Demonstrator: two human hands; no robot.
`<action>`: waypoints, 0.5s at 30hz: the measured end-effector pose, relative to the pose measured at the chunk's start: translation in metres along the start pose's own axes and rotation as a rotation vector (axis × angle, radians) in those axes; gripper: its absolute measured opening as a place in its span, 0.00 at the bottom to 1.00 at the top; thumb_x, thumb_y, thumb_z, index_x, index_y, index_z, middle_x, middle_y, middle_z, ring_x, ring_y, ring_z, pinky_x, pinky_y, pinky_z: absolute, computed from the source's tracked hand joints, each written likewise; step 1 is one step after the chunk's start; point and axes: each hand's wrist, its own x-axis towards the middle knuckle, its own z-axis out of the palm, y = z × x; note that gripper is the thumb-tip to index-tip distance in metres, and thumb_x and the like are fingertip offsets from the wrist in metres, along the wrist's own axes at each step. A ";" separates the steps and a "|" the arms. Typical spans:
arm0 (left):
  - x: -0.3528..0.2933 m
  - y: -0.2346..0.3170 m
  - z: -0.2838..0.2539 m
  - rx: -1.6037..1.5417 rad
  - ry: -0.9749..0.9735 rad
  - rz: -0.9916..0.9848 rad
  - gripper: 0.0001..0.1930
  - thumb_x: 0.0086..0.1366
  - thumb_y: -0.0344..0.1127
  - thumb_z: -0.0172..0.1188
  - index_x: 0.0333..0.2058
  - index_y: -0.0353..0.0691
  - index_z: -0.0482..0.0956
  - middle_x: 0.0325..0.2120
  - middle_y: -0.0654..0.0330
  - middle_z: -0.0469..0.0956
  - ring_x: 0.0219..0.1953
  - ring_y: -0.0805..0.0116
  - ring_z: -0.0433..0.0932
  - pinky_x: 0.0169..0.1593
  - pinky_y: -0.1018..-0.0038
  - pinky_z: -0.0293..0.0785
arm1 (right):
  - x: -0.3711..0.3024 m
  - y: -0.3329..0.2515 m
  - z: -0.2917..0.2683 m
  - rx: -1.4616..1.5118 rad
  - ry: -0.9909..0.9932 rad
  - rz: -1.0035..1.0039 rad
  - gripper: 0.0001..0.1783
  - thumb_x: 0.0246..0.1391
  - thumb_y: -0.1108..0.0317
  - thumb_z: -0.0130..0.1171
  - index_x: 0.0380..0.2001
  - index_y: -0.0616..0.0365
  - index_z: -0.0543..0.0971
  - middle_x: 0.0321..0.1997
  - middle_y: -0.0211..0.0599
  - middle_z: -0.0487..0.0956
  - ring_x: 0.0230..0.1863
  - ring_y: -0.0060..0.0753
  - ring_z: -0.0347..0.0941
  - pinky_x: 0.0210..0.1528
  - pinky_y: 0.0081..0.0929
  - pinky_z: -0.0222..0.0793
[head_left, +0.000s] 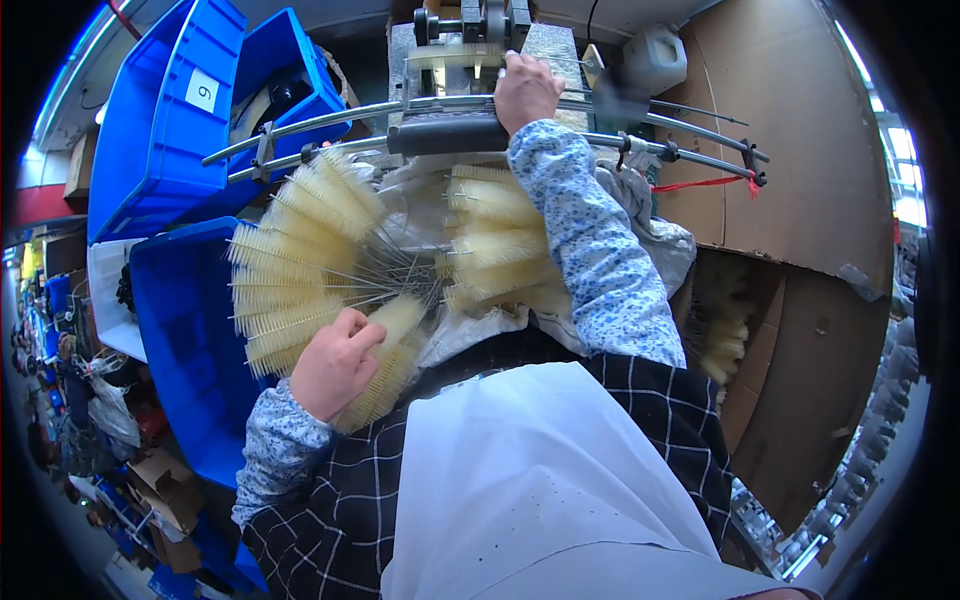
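Note:
Cream-bristled tube brushes with thin wire stems (300,270) fan out to the left over my lap. A second bundle of brushes (495,235) lies under my right forearm. My left hand (342,362), fingers curled closed, rests against a brush (392,350) at the near side of the fan; what its fingertips pinch is hidden. My right hand (528,92) reaches to the machine (470,25) ahead, its fingers closed at the right end of a single brush (455,57) lying crosswise there. A dark padded roller (448,132) sits just below that hand.
Two metal rails (330,120) run crosswise ahead. Blue bins (165,130) stand at the left, with another blue bin (195,340) nearer. Large cardboard (800,150) walls the right side. A white jug (655,58) stands beyond the rails, near a dark motion blur.

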 end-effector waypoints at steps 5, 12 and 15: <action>-0.002 0.026 -0.034 -0.061 0.084 -0.001 0.10 0.43 0.22 0.53 0.29 0.37 0.71 0.25 0.55 0.67 0.26 0.58 0.70 0.31 0.70 0.68 | 0.000 0.012 -0.008 -0.022 -0.057 -0.029 0.12 0.46 0.67 0.50 0.36 0.54 0.75 0.38 0.33 0.75 0.43 0.37 0.70 0.44 0.40 0.61; -0.044 0.016 -0.088 -0.097 0.281 0.019 0.11 0.38 0.20 0.53 0.26 0.35 0.70 0.23 0.55 0.68 0.22 0.63 0.68 0.26 0.75 0.65 | 0.006 0.090 -0.022 -0.078 0.036 -0.035 0.14 0.44 0.67 0.53 0.38 0.50 0.76 0.38 0.32 0.75 0.41 0.37 0.71 0.41 0.41 0.64; -0.072 0.001 -0.104 -0.134 0.479 0.001 0.11 0.39 0.20 0.50 0.26 0.37 0.67 0.25 0.55 0.67 0.26 0.67 0.65 0.31 0.77 0.63 | 0.013 0.134 -0.026 -0.079 0.055 -0.036 0.15 0.44 0.64 0.55 0.40 0.49 0.76 0.39 0.34 0.76 0.42 0.38 0.72 0.42 0.39 0.66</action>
